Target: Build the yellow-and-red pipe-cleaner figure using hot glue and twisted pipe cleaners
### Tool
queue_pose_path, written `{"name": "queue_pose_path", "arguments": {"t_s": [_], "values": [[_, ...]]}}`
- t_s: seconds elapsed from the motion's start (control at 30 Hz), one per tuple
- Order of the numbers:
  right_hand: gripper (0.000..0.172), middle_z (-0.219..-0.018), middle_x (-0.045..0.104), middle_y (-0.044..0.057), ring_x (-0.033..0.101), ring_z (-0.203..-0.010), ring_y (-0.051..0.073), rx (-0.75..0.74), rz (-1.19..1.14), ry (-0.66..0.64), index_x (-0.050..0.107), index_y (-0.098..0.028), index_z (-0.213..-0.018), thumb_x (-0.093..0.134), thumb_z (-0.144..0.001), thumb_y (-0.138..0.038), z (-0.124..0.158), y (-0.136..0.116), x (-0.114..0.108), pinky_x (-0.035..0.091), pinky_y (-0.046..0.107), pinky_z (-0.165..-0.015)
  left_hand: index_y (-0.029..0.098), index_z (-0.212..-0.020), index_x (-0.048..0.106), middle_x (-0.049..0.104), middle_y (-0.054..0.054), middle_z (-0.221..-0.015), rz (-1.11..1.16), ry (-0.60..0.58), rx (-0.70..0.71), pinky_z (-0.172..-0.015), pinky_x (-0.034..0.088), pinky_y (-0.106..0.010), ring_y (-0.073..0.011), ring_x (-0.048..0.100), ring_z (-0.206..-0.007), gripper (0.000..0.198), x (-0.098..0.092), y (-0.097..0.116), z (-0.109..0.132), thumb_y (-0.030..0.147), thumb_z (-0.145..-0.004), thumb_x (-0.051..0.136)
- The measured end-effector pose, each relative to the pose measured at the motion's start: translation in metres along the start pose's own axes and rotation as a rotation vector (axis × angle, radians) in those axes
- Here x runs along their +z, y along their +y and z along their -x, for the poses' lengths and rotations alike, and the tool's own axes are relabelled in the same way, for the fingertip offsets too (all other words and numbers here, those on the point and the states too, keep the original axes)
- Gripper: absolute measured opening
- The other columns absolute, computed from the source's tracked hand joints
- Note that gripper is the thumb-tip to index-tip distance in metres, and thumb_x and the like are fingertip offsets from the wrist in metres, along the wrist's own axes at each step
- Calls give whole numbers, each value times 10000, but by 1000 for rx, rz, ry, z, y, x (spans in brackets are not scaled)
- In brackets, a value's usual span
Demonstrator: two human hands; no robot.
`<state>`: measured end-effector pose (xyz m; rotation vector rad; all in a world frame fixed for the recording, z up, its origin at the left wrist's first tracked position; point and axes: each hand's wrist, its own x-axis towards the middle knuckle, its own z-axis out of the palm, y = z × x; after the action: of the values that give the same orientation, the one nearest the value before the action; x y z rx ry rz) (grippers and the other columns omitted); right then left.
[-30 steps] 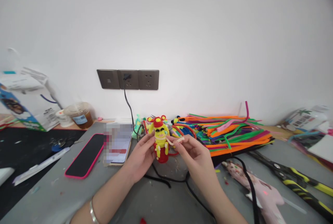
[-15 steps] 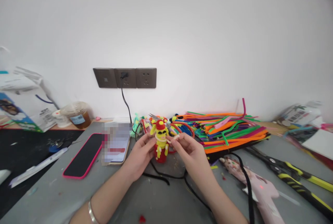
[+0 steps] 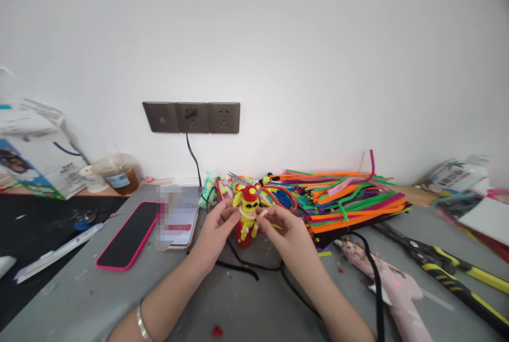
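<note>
A small yellow pipe-cleaner figurine [image 3: 248,217] with a red hat and dark eye marks stands between my hands, its lower part red. It tilts a little to the right. My left hand [image 3: 218,230] is closed on its left side, thumb and fingers at the neck. A short cream-coloured fuzzy strip [image 3: 260,216] runs from below the figurine's face toward the right. My right hand [image 3: 288,233] pinches this strip between thumb and forefinger, close beside the figurine. What the left fingertips press on is partly hidden.
Behind lie bundled colourful pipe cleaners [image 3: 358,199] and scissor tips [image 3: 236,178]. To the right are a pink glue gun [image 3: 392,278] and large yellow-black shears [image 3: 441,262]. Two phones, one pink-cased [image 3: 129,236], lie left. Black cable [image 3: 254,266] crosses the grey tabletop [image 3: 246,310].
The figurine has turned and leaned slightly to the right. My right fingers have drawn closer to its neck, and less of the cream strip shows. My left hand keeps hold.
</note>
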<state>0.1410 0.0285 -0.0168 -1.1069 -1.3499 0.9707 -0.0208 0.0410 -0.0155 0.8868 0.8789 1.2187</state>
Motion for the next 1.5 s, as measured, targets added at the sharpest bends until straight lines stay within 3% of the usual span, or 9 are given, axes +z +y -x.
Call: {"name": "queue_pose_path", "arguments": {"t_s": [0.2, 0.53, 0.73, 0.93, 1.33, 1.5], "values": [[247, -844, 740, 100, 716, -852, 265, -38, 87, 11, 602, -216, -689, 698, -765, -431, 0, 0, 0, 609, 325, -658, 174, -896, 702, 748, -71, -1014, -18, 32, 0, -867, 512, -286, -219, 670, -995, 308, -2, -3, -1, 382, -703, 822], [176, -903, 745, 107, 717, -916, 268, -129, 77, -20, 748, -230, -716, 721, -777, -393, -1, -4, -1, 630, 347, -688, 142, -896, 761, 746, -68, -888, -71, 89, 7, -763, 493, -254, -171, 648, -822, 347, -5, -3, -3, 369, -655, 867], [191, -830, 683, 76, 673, -779, 216, -103, 99, -6, 678, -215, -659, 710, -768, -369, 0, -4, 0, 600, 300, -628, 160, -933, 774, 752, -67, -950, -78, 75, 21, -800, 485, -257, -173, 650, -866, 344, -6, -6, -4, 345, -658, 870], [110, -868, 659, 58, 662, -807, 202, -130, 148, -38, 651, -221, -708, 651, -807, -268, 3, -5, 1, 590, 282, -648, 158, -805, 734, 679, -2, -756, -108, 89, 59, -680, 447, -196, -109, 583, -712, 281, -7, -5, -3, 358, -661, 869], [209, -985, 710, 118, 721, -905, 234, -164, 197, -60, 745, -211, -781, 604, -891, -318, 5, -7, 1, 626, 294, -709, 148, -870, 789, 759, -74, -878, -153, 158, 46, -744, 482, -250, -177, 649, -812, 330, -10, -5, -6, 372, -640, 869], [183, -978, 709, 120, 716, -954, 244, -182, 177, -57, 713, -206, -779, 597, -878, -307, 4, -7, 3, 630, 288, -707, 157, -843, 775, 740, -42, -817, -164, 140, 61, -727, 483, -234, -157, 641, -781, 334, -11, -5, -5, 402, -635, 863]]}}
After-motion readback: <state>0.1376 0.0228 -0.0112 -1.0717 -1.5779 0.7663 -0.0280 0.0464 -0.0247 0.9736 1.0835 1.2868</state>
